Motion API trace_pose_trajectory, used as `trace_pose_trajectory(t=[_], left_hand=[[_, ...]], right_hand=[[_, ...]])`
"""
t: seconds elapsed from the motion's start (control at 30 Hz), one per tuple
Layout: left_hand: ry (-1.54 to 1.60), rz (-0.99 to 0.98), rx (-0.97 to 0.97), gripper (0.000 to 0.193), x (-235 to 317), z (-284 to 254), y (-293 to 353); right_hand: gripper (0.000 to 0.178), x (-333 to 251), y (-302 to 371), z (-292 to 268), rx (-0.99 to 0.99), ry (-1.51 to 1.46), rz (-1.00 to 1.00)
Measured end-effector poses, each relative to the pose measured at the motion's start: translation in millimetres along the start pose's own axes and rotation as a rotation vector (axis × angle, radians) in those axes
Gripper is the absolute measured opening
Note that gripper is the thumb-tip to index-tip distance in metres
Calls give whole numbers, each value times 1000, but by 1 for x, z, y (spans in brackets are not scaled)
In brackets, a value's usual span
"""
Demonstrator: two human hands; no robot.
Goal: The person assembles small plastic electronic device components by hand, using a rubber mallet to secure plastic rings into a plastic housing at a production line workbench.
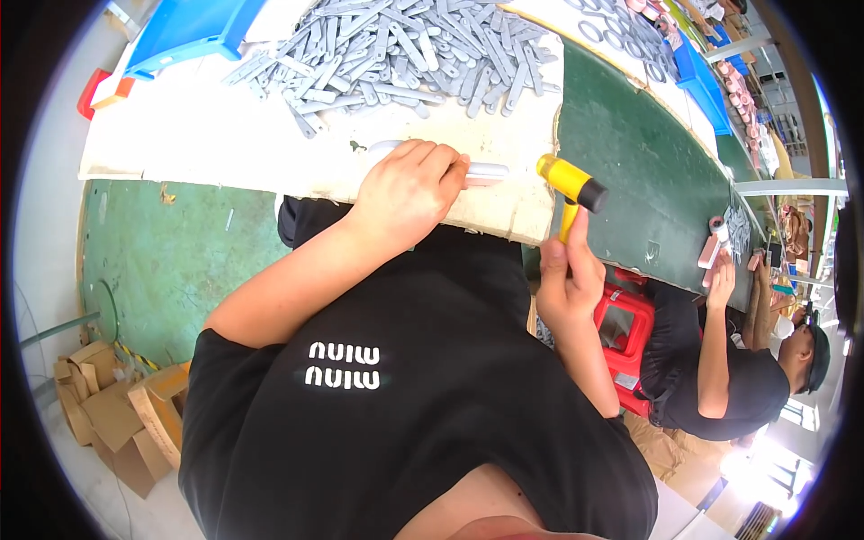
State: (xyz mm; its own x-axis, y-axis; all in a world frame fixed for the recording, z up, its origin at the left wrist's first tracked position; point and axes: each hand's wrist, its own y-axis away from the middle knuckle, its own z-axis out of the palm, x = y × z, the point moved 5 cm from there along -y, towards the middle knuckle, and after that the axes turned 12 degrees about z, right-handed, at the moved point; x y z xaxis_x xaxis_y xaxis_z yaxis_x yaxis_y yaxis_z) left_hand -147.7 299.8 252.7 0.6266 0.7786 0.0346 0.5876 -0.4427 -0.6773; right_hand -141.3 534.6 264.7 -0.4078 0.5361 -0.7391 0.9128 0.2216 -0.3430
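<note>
My left hand [409, 186] is closed over a long grey strip-shaped piece [489, 168] at the near edge of the pale work surface, holding it down. The strip's ends show on both sides of my fingers, and a pinkish edge peeks out beneath its right end. My right hand [571, 281] grips a mallet [567, 180] by its yellow handle. The mallet's head, yellow at one end and black at the other, hangs raised to the right of the strip, apart from it. Beyond my left hand lies a heap of flat grey strips [405, 54].
A blue bin [193, 40] stands at the far left, another blue bin [700, 85] at the far right. A green tabletop [621, 135] runs rightward to a co-worker [720, 378] handling a pinkish part. Red stools [625, 328] and cardboard boxes [117, 418] sit below.
</note>
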Motion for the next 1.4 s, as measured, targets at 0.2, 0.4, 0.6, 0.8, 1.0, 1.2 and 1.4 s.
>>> trace_pose_trajectory(t=[0.2,0.4,0.6,0.8,1.0,1.2,1.4], left_hand=[[43,-35,10,23,-1,-3,-2],[39,-89,-74,28,-1,-6,-10],[-57,-28,-297,34,3,-4,-19],[110,16,-212,34,-4,-21,-11],[254,-380,130,23,-20,-18,16],[109,-210,177,27,-25,-15,32],[107,-170,241,31,-27,-10,37]], right_hand=[[58,-13,-13,13,-215,-43,-19],[53,4,-21,17,-311,49,226],[52,15,-17,5,-155,-362,284],[51,18,-10,13,-205,-388,322],[50,1,-22,25,-281,-249,284],[50,-34,-32,13,-286,-252,34],[55,-24,-35,43,-398,207,288]])
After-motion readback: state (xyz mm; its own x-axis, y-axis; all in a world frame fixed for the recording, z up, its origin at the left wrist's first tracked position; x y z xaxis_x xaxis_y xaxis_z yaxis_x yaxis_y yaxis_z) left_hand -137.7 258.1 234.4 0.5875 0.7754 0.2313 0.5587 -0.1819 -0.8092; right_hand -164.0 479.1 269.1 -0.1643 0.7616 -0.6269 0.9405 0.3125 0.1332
